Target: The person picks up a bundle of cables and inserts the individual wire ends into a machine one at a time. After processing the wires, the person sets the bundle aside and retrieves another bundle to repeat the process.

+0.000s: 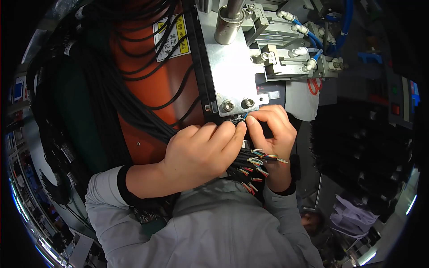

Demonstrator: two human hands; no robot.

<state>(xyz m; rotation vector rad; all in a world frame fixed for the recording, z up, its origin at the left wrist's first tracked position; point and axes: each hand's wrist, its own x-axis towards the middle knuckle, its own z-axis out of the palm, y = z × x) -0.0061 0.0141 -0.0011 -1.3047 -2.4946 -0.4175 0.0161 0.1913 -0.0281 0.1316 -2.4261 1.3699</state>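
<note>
While the left hand [196,156] grips a black cable bundle [134,107], right-hand fingers [259,117] pinch one cable end [239,119].

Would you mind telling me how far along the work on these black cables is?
Done: nothing can be confirmed. In hand: left hand grips the cable bundle, while right hand pinches one cable end at the slot under the metal plate. Left: many ends with stripped coloured wires remain in the bundle.
</note>
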